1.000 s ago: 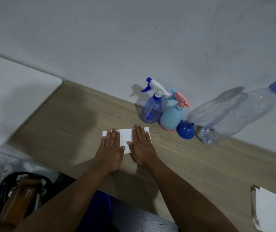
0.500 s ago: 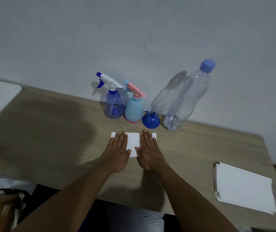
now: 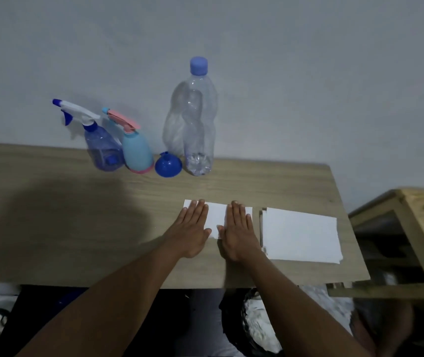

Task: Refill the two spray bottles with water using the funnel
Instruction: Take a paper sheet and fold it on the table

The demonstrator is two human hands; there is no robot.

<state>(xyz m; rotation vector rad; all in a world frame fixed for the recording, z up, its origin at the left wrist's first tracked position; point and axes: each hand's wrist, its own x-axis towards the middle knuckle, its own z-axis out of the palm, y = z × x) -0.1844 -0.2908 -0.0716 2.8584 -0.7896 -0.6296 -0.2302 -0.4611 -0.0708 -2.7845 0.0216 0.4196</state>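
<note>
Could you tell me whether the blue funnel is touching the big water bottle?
Cannot tell. In the head view the blue funnel sits right beside the water bottle, but the dim picture shows neither clear contact nor a clear gap.

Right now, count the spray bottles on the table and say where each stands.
2. The clear blue spray bottle stands at the back by the wall, farthest left. The light blue spray bottle with the pink trigger stands just right of it, beside the funnel. None looks hidden.
</note>
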